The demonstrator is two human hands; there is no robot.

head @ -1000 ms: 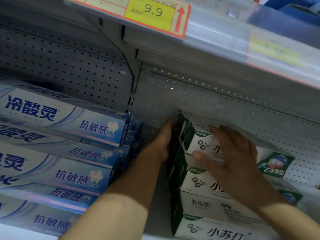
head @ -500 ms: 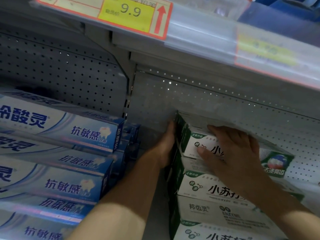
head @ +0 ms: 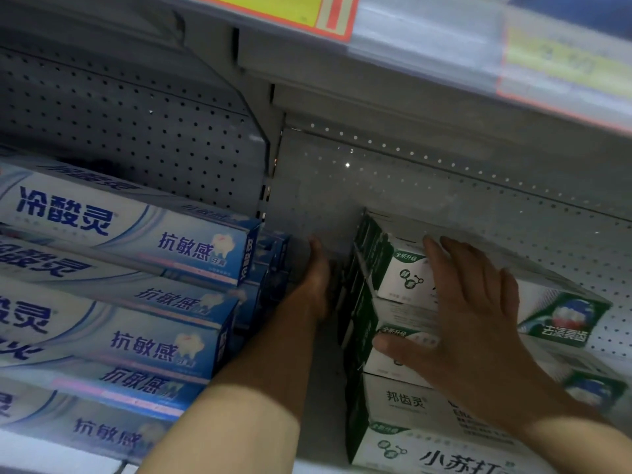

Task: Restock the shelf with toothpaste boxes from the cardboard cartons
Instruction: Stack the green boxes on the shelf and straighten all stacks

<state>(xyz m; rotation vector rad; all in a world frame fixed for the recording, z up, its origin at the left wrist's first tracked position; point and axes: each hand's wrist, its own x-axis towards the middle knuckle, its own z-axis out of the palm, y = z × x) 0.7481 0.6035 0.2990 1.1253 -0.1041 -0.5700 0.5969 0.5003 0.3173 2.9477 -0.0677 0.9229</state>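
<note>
Lower right of frame: stack of green-and-white toothpaste boxes (head: 403,278); right hand (head: 478,323) spread flat across its front. Centre: left hand (head: 316,285), fingers straight, against the stack's left end. Left: blue toothpaste boxes (head: 136,234).

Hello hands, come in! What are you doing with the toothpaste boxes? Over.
Left hand open, in the gap beside the green-and-white toothpaste stack. Right hand open, flat on its front. Blue toothpaste boxes close left.

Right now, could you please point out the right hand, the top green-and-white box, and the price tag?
right hand (head: 475,323), head view, back of hand.
top green-and-white box (head: 407,268), head view, white front face.
price tag (head: 273,8), head view, yellow panel.
</note>
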